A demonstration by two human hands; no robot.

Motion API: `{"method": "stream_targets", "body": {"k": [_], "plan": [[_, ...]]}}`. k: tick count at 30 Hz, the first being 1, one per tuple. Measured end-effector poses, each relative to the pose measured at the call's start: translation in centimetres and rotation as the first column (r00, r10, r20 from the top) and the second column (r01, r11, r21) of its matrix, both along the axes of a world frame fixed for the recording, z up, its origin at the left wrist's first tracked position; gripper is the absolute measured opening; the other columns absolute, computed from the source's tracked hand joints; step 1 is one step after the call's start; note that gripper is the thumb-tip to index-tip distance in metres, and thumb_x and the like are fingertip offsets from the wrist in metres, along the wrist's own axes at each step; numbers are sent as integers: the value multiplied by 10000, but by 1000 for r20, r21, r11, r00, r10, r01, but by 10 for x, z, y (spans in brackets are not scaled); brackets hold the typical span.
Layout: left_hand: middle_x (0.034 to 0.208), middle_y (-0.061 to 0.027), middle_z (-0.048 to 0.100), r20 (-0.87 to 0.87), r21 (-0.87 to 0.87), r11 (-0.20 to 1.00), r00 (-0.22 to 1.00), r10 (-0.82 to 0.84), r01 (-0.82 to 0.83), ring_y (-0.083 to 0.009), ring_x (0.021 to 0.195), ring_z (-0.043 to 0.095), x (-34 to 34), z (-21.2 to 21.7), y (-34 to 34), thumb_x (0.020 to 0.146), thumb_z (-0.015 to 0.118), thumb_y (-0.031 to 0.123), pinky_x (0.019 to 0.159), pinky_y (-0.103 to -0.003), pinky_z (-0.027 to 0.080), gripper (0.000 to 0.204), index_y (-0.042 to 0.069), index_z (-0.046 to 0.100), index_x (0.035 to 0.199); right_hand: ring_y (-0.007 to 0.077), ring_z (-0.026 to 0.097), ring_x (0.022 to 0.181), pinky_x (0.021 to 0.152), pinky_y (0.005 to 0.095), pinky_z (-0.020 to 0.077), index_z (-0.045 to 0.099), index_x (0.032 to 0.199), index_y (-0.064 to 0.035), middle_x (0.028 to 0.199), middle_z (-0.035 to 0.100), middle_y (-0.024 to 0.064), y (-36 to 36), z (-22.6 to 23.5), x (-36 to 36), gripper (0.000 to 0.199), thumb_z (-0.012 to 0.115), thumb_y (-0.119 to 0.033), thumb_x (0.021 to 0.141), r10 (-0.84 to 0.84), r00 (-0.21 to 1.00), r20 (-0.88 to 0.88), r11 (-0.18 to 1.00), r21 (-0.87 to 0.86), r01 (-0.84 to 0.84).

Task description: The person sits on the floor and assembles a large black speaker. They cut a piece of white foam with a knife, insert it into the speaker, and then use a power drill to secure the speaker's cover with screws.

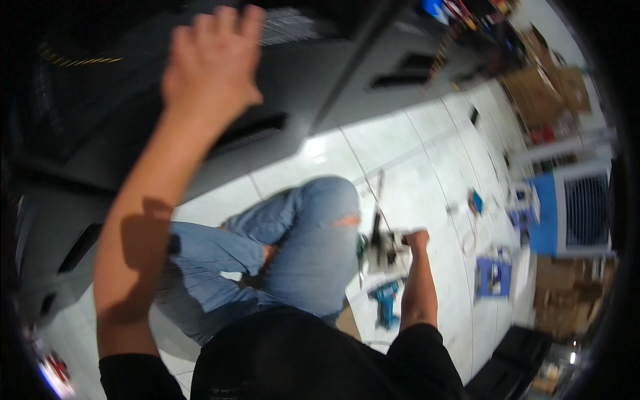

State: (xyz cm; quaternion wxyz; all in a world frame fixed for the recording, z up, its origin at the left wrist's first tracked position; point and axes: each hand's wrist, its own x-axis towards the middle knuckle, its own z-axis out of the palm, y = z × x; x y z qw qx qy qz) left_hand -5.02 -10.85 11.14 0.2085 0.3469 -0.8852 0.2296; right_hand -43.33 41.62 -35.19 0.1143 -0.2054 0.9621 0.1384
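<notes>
The left hand (212,57) is raised in the upper left of the frame, with its back toward the camera. Its fingers (223,20) lie close together and almost straight, and they rest flat on a big dark grey panel (313,73) that fills the top of the picture; the picture is blurred there, so I cannot tell how firmly they press. The panel has several long dark slots (257,127), and one of them is just below the wrist. The right hand (417,239) is lower, right of the center of the frame, with the arm going down to it from the black sleeve (420,347) at the bottom edge. This hand is closed as a fist around the top of a tool (383,250) that stands on the white tiled floor (413,153); the tool is blurred and I cannot tell its kind, only that it has a light body and a thin dark rod (379,200) rising from it. Just below it on the floor lies a teal power tool (385,300). Between the two arms the person's bent knees in torn blue jeans (313,240) are seen. At the right of the frame there are a blue and white box fan (577,210), a blue packet (493,277) on the floor and brown cardboard boxes (543,93), well apart from both hands.
</notes>
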Motion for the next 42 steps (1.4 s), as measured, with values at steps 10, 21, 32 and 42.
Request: {"method": "stream_targets", "body": {"k": [10,21,32,42], "plan": [[1247,-107,578,-15,65,998,1000,26,-25,-299,1131,587,4,6,3,518,965,345,981,-441,468,1102,130,459,1473,191,672,643,599,282,568,694,934,30,801,705,113,-142,327,106,119,729,10,822,543,430,721,25,-526,850],[1201,-119,609,-68,47,999,998,7,-4,-322,1126,567,9,6,-11,898,634,186,1050,-547,389,468,99,590,1356,194,703,717,634,299,580,695,970,65,840,712,137,-464,548,250,167,732,-6,823,955,84,286,221,-867,446],[1355,-161,588,-91,51,992,990,-112,117,-362,1351,483,13,-17,-12,911,586,166,1149,-520,316,471,69,566,1371,203,726,700,646,307,630,718,885,74,803,721,127,-578,562,366,140,755,44,753,894,167,415,442,-876,-191],[1460,-126,526,98,120,989,990,-96,84,-342,1417,422,15,-1,-11,897,625,185,1122,-531,337,550,86,540,1431,166,709,674,652,266,606,722,890,52,794,721,110,-577,563,358,137,758,-3,770,886,207,415,455,-865,-213]]}}
